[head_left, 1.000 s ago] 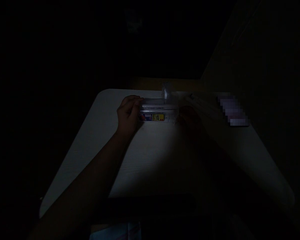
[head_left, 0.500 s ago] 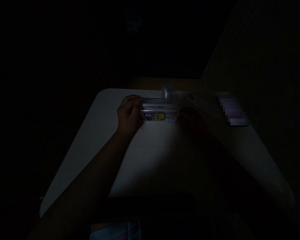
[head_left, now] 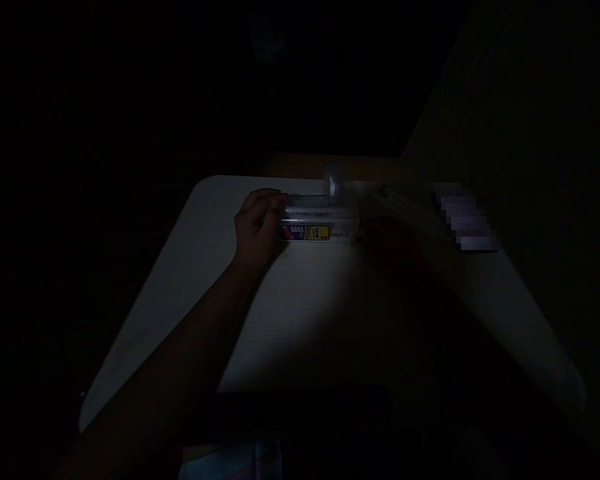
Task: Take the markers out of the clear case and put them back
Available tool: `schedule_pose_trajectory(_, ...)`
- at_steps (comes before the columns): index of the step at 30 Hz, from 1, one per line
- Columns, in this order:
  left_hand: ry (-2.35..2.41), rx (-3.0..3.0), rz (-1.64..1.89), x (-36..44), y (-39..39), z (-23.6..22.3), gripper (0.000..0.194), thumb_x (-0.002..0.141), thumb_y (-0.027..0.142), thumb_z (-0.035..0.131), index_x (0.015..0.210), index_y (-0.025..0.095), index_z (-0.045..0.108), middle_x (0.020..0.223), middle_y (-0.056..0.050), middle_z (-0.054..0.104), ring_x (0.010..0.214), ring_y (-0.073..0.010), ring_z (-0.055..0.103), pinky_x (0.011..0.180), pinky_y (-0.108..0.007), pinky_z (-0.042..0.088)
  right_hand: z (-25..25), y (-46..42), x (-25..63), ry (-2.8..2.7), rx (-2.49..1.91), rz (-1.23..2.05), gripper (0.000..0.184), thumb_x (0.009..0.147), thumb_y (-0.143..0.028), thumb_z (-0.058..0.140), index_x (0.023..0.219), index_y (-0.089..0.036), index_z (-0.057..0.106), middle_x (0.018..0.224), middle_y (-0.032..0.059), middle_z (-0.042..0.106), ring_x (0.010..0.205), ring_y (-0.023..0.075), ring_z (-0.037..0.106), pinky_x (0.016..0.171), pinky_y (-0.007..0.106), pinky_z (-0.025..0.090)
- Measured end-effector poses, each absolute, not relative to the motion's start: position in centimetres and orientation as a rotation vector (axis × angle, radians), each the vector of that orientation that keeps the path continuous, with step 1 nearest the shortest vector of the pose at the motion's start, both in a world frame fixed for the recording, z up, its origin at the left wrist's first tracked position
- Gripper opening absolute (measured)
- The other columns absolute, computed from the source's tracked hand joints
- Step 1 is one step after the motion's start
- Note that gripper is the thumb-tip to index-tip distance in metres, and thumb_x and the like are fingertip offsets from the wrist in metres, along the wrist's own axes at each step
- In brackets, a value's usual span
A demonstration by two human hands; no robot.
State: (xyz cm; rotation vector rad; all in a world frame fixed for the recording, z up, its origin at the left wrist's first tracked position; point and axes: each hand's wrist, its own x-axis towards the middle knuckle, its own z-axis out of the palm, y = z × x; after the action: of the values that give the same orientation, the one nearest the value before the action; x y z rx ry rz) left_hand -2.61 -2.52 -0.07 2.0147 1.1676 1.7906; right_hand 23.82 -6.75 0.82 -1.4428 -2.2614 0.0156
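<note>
A pale desk (head_left: 300, 320) sits in near darkness, a dim wall (head_left: 505, 100) rising on its right.

Your left hand (head_left: 256, 230) is bare, its fingers (head_left: 270, 203) uncovered, and your left forearm (head_left: 180, 333) is bare too, with no sleeve showing along it down to the edge of the view. Your right hand (head_left: 387, 243) is only a dim shape in the shadow, too dark to make out any detail. Along the bottom edge you can see a pale garment (head_left: 230, 463) with thin pinkish stripes, though the view doesn't show enough to tell which garment it is.
</note>
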Motion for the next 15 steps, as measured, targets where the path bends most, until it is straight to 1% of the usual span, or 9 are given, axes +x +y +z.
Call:
schedule_pose_trajectory(5, 1.167, 2.020, 1.781, -2.6, -2.5, -0.1, 0.027, 0.091, 0.041, 0.048, 0.094, 0.025, 0.070, 0.099, -0.002, 0.064, 0.097, -0.0154, 0.060, 0.089, -0.032, 0.049, 0.5, -6.8, 24.2, -2.166, -1.411, 0.172, 0.032, 0.093, -0.030, 0.042, 0.113, -0.020, 0.065, 0.116, 0.0090, 0.067, 0.106, 0.0212, 0.062, 0.092, 0.038, 0.048)
schedule_pose_trajectory(10, 1.145, 2.015, 1.810, -2.6, -2.4, -0.1, 0.027, 0.091, 0.041, 0.049, 0.093, 0.024, 0.071, 0.097, -0.002, 0.065, 0.097, -0.0148, 0.061, 0.087, -0.031, 0.049, 0.3, -6.5, 26.2, -2.044, -1.420, 0.131, 0.029, 0.088, -0.033, 0.050, 0.107, -0.019, 0.067, 0.112, 0.0091, 0.068, 0.103, 0.0234, 0.063, 0.090, 0.040, 0.049)
schedule_pose_trajectory(15, 1.124, 1.999, 1.817, -2.6, -2.4, -0.2, 0.026, 0.090, 0.039, 0.050, 0.093, 0.024, 0.071, 0.097, -0.002, 0.065, 0.097, -0.0145, 0.062, 0.088, -0.030, 0.049, 0.4, -6.3, 24.8, -2.084, -1.386, 0.194, 0.030, 0.087, -0.034, 0.052, 0.107, -0.020, 0.069, 0.109, 0.0085, 0.070, 0.100, 0.0246, 0.064, 0.088, 0.042, 0.050)
